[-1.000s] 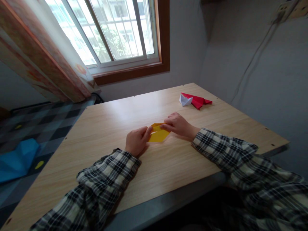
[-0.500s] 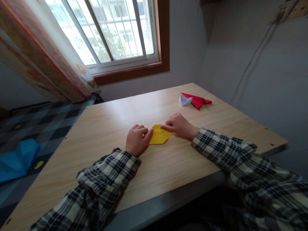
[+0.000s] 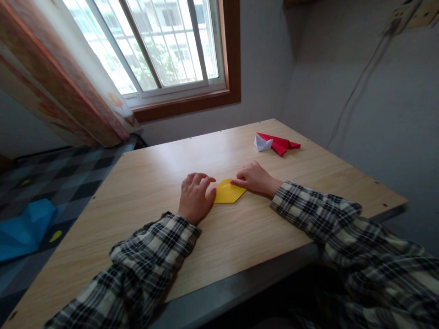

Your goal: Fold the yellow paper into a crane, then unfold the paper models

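Observation:
A folded sheet of yellow paper (image 3: pixel 228 192) lies on the wooden table between my hands, with pointed ends and a straight near edge. My right hand (image 3: pixel 255 177) is closed at the paper's right end, its thumb on the top face. At the left end is my left hand (image 3: pixel 196 194), its fingers lifted and parted from the thumb, which rests against the paper's edge. Both ends of the paper are partly covered by my hands.
A white paper boat (image 3: pixel 263 144) and a red paper plane (image 3: pixel 281 143) sit together at the table's (image 3: pixel 164 169) far right. Blue folded paper (image 3: pixel 29 228) lies on the checked cloth (image 3: pixel 72 192) to the left. A window (image 3: pixel 164 50) is behind.
My left fingers have risen and spread away from the yellow paper, while the thumb stays at its edge. My right hand keeps its place, and the paper has barely shifted.

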A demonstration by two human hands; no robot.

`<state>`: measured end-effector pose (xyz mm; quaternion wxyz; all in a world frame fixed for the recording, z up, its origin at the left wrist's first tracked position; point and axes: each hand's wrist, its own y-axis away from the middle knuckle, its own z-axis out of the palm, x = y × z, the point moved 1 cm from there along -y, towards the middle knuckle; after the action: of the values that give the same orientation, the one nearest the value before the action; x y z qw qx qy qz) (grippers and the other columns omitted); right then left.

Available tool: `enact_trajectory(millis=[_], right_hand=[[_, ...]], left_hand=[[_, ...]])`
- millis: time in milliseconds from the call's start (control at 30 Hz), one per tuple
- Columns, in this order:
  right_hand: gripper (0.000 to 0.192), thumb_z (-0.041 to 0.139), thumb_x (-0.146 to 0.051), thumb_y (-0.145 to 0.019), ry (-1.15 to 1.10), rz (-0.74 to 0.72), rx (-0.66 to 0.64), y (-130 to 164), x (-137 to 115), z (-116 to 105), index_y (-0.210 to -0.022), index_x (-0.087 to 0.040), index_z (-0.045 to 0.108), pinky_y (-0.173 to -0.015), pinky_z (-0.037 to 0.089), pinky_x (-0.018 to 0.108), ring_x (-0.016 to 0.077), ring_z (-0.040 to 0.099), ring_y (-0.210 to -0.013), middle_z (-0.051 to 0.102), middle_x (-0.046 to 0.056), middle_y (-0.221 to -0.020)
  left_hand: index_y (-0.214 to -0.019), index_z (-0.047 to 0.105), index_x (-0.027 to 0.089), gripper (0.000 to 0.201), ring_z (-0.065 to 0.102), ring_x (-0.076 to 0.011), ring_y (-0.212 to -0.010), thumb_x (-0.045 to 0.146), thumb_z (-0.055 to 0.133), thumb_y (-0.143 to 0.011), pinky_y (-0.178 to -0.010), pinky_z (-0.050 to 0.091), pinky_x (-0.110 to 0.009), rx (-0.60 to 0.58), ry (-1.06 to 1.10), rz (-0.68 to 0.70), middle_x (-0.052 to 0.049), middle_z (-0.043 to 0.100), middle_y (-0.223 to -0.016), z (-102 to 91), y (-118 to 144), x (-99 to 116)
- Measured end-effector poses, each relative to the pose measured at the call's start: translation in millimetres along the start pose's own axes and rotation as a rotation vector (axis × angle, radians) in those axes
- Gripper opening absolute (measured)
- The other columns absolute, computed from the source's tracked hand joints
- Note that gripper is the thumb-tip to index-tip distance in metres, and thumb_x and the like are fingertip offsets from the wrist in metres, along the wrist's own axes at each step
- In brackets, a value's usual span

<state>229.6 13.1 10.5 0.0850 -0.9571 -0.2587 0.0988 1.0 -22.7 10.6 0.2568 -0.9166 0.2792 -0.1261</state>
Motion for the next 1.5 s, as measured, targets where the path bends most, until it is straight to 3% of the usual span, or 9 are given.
enact_trajectory(millis=[67, 167, 267, 367, 700, 967, 1133, 1500], right_hand=[[0.047, 0.054, -0.051, -0.099, 0.001, -0.003, 0.001, 0, 0, 0, -0.072, -0.018, 0.074, -0.071, 0.024, 0.033, 0.0157, 0.051, -0.068, 0.066, 0.002, -0.067], [0.047, 0.053, -0.049, -0.100, 0.001, -0.005, 0.004, 1, 1, 0, -0.071, -0.018, 0.073, -0.071, 0.024, 0.032, 0.0152, 0.051, -0.068, 0.066, 0.002, -0.067], [0.045, 0.055, -0.048, -0.099, 0.008, -0.004, 0.015, 2, 0, 0, -0.070, -0.018, 0.073, -0.070, 0.023, 0.032, 0.0152, 0.051, -0.068, 0.066, 0.002, -0.067], [0.044, 0.057, -0.047, -0.097, 0.024, -0.003, 0.027, 2, -1, 0, -0.069, -0.018, 0.072, -0.071, 0.024, 0.032, 0.0156, 0.052, -0.069, 0.067, 0.003, -0.068], [0.035, 0.059, -0.043, -0.096, 0.076, 0.013, 0.067, 3, -1, -4, -0.077, -0.018, 0.074, -0.075, 0.025, 0.034, 0.0181, 0.058, -0.075, 0.074, 0.006, -0.077], [0.049, 0.047, -0.047, -0.102, 0.083, 0.111, 0.058, 4, 1, -10, -0.076, -0.019, 0.078, -0.069, 0.025, 0.034, 0.0175, 0.058, -0.068, 0.076, 0.007, -0.078], [0.044, 0.049, -0.042, -0.101, 0.120, 0.210, 0.090, 5, 4, -11, -0.080, -0.017, 0.079, -0.069, 0.027, 0.035, 0.0197, 0.062, -0.072, 0.078, 0.011, -0.085], [0.043, 0.051, -0.046, -0.101, 0.112, 0.216, 0.125, 3, 13, -7, -0.080, -0.018, 0.076, -0.068, 0.028, 0.035, 0.0195, 0.060, -0.070, 0.077, 0.009, -0.081]], left_hand=[[-0.116, 0.066, 0.021, 0.026, 0.054, -0.0286, -0.117, 0.017, 0.055, -0.093, -0.102, 0.048, -0.052, 0.001, 0.101, 0.149, -0.010, 0.065, -0.118, -0.6, 0, 3], [-0.128, 0.061, 0.020, 0.034, 0.055, -0.0258, -0.123, 0.015, 0.052, -0.095, -0.102, 0.052, -0.049, -0.087, 0.237, 0.389, -0.011, 0.065, -0.128, 1.9, 2, 8], [-0.127, 0.063, 0.019, 0.032, 0.060, -0.0237, -0.123, 0.018, 0.050, -0.098, -0.104, 0.053, -0.047, -0.207, 0.295, 0.490, -0.011, 0.068, -0.128, 7.0, 3, 11], [-0.123, 0.067, 0.020, 0.031, 0.063, -0.0218, -0.120, 0.018, 0.047, -0.099, -0.104, 0.054, -0.045, -0.263, 0.348, 0.434, -0.010, 0.070, -0.126, 10.0, 3, 10], [-0.121, 0.070, 0.020, 0.032, 0.066, -0.0207, -0.120, 0.018, 0.048, -0.098, -0.106, 0.054, -0.044, -0.293, 0.397, 0.352, -0.009, 0.071, -0.127, 8.6, 1, 9], [-0.121, 0.070, 0.022, 0.032, 0.067, -0.0206, -0.119, 0.018, 0.048, -0.098, -0.106, 0.054, -0.044, -0.289, 0.369, 0.339, -0.008, 0.071, -0.128, 6.5, 1, 11], [-0.119, 0.071, 0.021, 0.031, 0.066, -0.0211, -0.119, 0.019, 0.049, -0.098, -0.105, 0.054, -0.043, -0.281, 0.343, 0.339, -0.007, 0.072, -0.127, 6.9, 1, 10], [-0.118, 0.071, 0.021, 0.029, 0.066, -0.0209, -0.118, 0.020, 0.049, -0.098, -0.104, 0.055, -0.043, -0.280, 0.332, 0.341, -0.007, 0.072, -0.126, 6.2, 1, 11]])
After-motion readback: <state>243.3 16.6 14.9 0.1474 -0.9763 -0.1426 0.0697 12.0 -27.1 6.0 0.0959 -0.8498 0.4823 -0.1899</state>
